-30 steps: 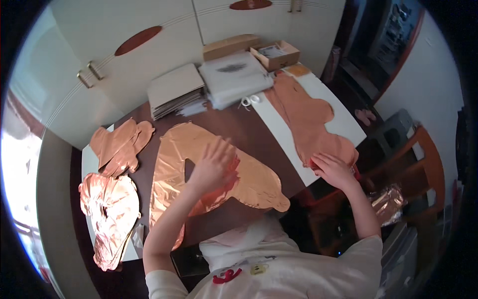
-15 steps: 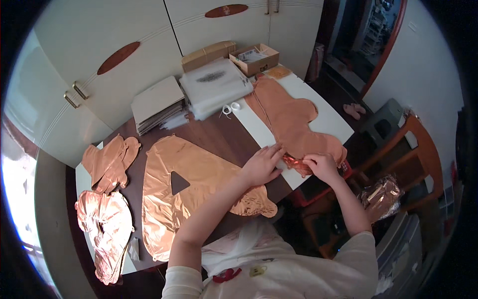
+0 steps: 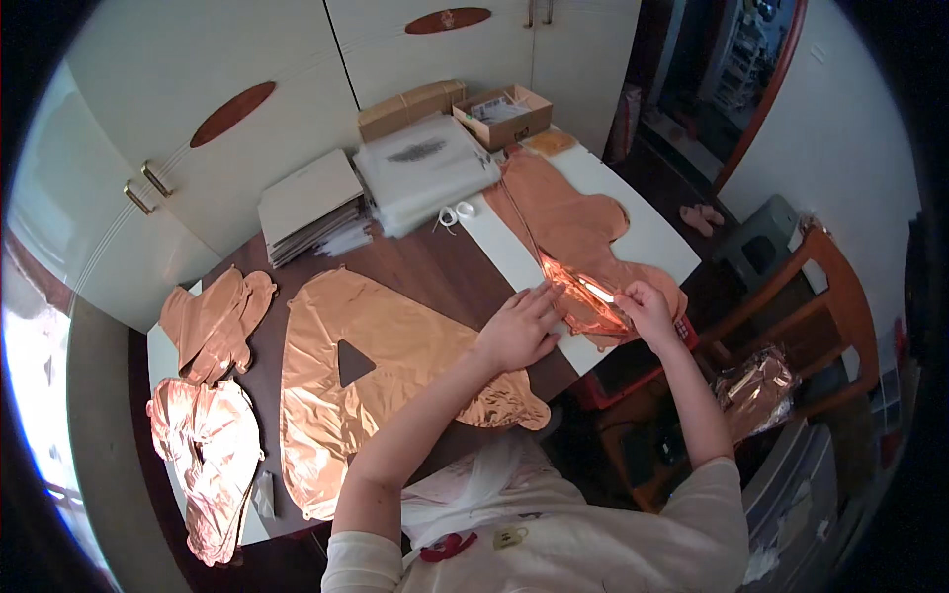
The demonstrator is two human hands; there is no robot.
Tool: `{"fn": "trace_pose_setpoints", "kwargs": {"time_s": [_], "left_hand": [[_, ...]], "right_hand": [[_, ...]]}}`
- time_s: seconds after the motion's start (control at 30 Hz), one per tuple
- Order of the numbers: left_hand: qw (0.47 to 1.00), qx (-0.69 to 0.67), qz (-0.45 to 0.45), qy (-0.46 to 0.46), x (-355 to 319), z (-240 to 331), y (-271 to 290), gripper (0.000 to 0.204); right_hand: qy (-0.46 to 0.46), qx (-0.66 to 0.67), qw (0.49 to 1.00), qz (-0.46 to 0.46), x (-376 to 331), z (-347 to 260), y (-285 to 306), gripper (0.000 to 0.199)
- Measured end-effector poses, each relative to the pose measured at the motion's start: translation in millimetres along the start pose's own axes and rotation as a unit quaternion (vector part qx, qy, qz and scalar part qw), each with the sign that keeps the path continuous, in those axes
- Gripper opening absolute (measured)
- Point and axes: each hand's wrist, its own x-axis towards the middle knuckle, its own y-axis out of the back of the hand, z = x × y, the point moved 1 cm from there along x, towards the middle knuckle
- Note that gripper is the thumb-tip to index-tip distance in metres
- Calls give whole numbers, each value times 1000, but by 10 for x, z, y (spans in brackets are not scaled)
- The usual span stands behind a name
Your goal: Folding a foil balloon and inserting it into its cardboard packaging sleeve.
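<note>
A flat rose-gold foil balloon [image 3: 581, 219] with a wavy outline lies on a white sheet at the right of the table. My right hand [image 3: 647, 314] is closed in a pinch on its near part, lifting a fold whose shiny inner side shows. My left hand [image 3: 521, 324] rests flat with fingers stretched on the balloon's near left edge. Beneath my left forearm spreads a large A-shaped foil balloon [image 3: 326, 306] with a triangular hole. Two more foil balloons lie at the left: a folded matte one [image 3: 219, 321] and a shiny crumpled one [image 3: 208, 455].
Behind stand a stack of grey cards [image 3: 311, 203], clear plastic bags [image 3: 425, 168] and an open cardboard box [image 3: 502, 117]. Two white ribbon rolls [image 3: 456, 212] lie near the bags. A wooden chair [image 3: 825, 296] holding a wrapped foil packet [image 3: 759, 383] stands at right.
My right hand has moved slightly right and up, pulling the balloon's fold wider so more shiny foil shows. My left hand stays nearly in place.
</note>
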Motion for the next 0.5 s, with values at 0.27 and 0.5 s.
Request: {"fn": "trace_pose_setpoints", "kwargs": {"time_s": [0.27, 0.5], "left_hand": [[1000, 10, -21, -9, 40, -6, 5, 43], [999, 41, 5, -6, 152, -11, -4, 33]], "right_hand": [[-29, 35, 998, 32, 83, -8, 80, 10], [-26, 230, 953, 196, 674, -105, 586, 15]]}}
